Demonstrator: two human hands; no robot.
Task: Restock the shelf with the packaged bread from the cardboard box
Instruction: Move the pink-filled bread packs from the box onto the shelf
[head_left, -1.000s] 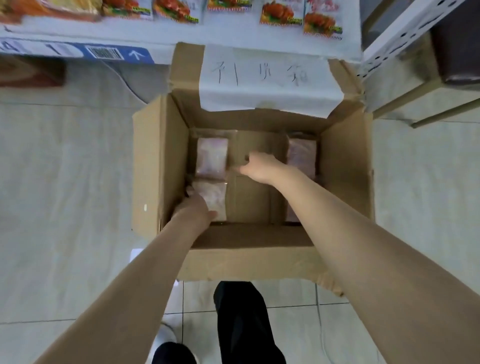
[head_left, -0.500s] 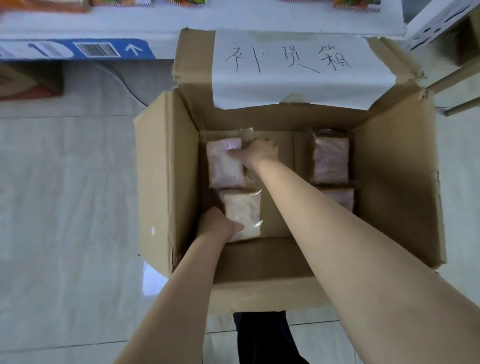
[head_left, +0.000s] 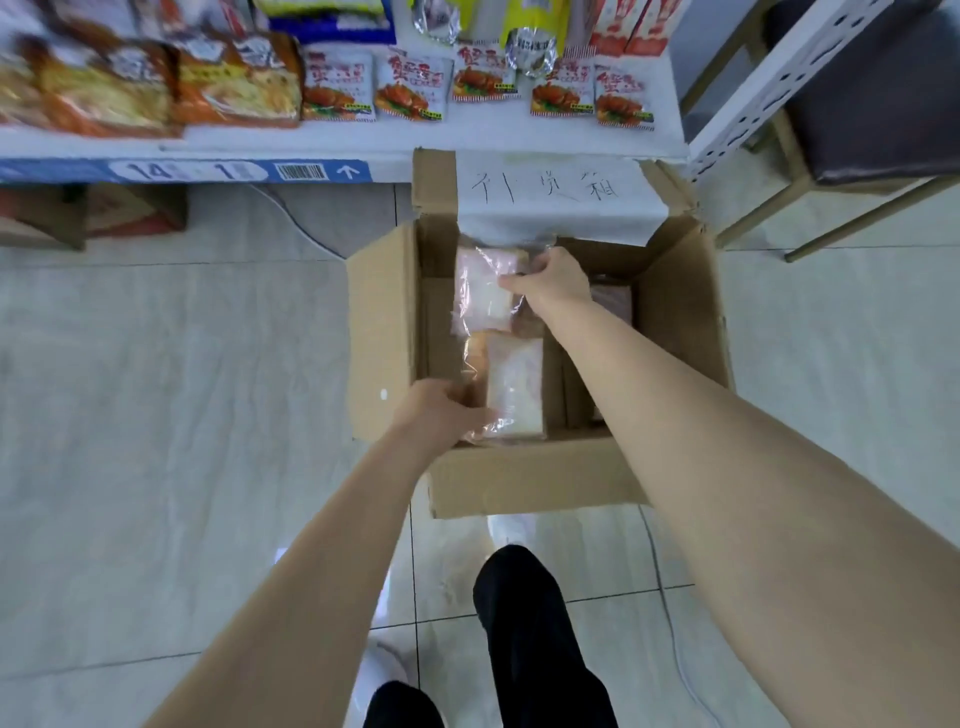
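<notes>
At the cardboard box's (head_left: 382, 332) open top, the right hand (head_left: 548, 283) pinches the far bread pack (head_left: 485, 291) by its wrap. The left hand (head_left: 439, 415), fingers partly hidden, grips the near bread pack (head_left: 514, 389). More packs (head_left: 613, 301) at the box's right side are mostly hidden behind the forearm.

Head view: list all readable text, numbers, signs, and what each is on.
"补货箱", handwritten: white paper taped to the cardboard box flap.
"14", "1", a barcode and an up arrow: blue shelf strip.
Red print on the snack packets: too blurred to read.
Bread packs: no print visible.
</notes>
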